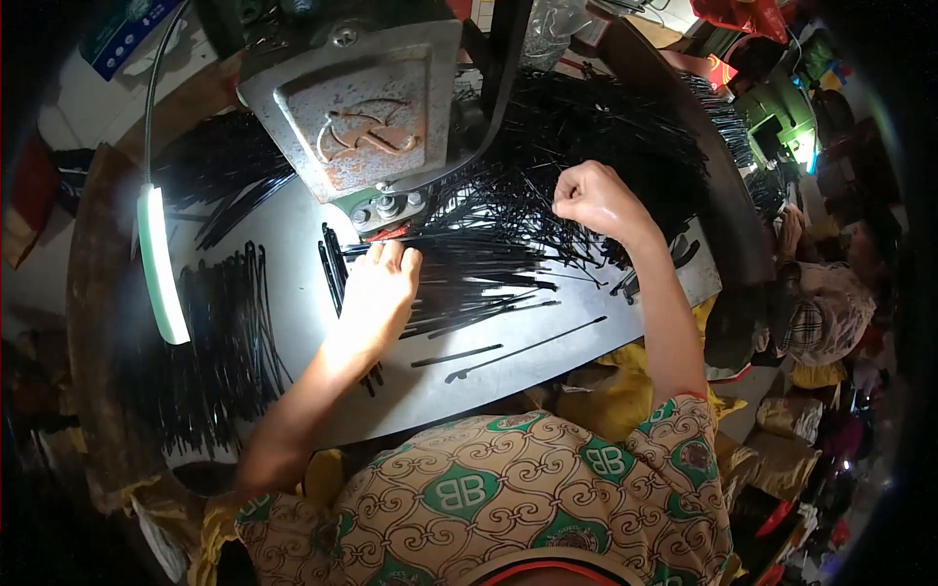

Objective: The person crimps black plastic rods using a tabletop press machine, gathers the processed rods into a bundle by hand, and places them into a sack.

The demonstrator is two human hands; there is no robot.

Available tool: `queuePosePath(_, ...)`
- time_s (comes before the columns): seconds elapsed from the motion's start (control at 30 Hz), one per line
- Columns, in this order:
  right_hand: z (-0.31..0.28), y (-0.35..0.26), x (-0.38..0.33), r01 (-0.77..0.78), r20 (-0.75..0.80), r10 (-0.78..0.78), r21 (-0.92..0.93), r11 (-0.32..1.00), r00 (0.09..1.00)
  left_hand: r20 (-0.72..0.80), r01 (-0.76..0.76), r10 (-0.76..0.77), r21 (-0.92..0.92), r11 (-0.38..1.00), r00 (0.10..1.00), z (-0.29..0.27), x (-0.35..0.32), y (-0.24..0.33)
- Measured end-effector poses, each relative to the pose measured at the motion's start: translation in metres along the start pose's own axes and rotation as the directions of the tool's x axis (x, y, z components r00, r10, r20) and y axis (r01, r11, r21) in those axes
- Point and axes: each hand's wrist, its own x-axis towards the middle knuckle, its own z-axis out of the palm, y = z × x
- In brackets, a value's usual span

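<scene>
Workshop: rust-marked machine (362, 122) over pale desk (391, 420), strip lamp (161, 264) left, black rods (220, 332) heaped left and far.

The table (503, 379) is lit harshly by a white lamp (162, 264) at left; the left hand (377, 291) is partly washed out by glare, detail in the black heap (625, 132) is swallowed by shadow, and straight lines are bent toward the darkened rim

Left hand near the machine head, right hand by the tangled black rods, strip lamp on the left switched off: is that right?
Not quite: the strip lamp on the left is lit, as the head view shows. The left hand is near the machine head and the right hand by the tangled black rods.
</scene>
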Motion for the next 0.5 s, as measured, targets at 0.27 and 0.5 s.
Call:
queuePosePath(0.27, 0.017, -0.017, -0.004, 0.031, 0.126, -0.089, 0.405, 0.914, 0.988, -0.024, -0.094, 0.096, 0.081, 0.992, 0.995, -0.005, 0.004, 0.003)
queuePosePath(0.5, 0.041, -0.029, 0.001, -0.114, 0.215, -0.087, 0.768, 0.63, 0.973, -0.022, -0.136, 0.137, 0.054, 0.989, 0.99, -0.007, 0.003, -0.001)
